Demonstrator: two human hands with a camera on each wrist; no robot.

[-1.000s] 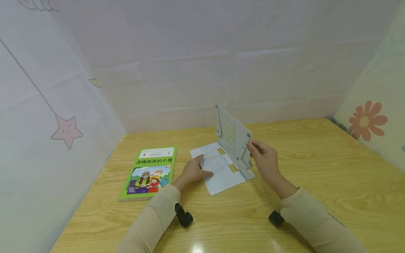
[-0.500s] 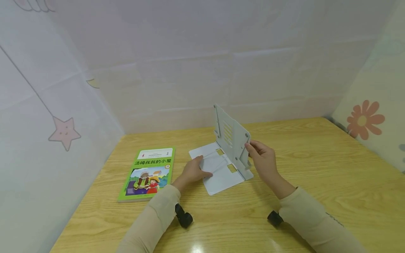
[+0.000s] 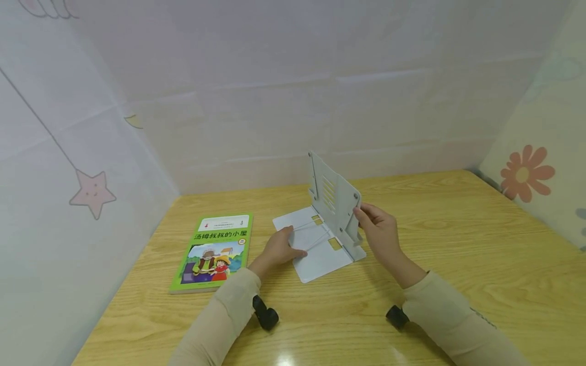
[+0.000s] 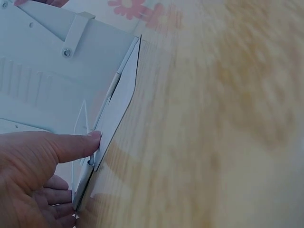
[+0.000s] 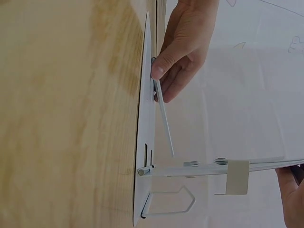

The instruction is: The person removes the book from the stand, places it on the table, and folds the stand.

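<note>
A white metal book stand stands on the table, its base plate [image 3: 320,265] flat and its slotted panel [image 3: 342,197] raised upright from the hinge. My left hand [image 3: 277,247] holds the base's near left edge; in the left wrist view the thumb [image 4: 78,146] lies over the edge by the wire support, with the other fingers below. That wire support [image 5: 165,121] slants up from the left hand toward the panel in the right wrist view. My right hand [image 3: 382,230] pinches the panel's right edge, thumb on the near face; its other fingers are partly hidden behind.
Left of the stand lies a green picture-covered book [image 3: 212,256], face up on the wooden table [image 3: 458,244]. A pale printed cloth [image 3: 256,112] hangs behind and at both sides. Black wrist cameras [image 3: 265,313] sit below both cuffs.
The wire support looks slightly more raised off the base. Both hands keep their holds on the stand, and the head view has shifted only a little.
</note>
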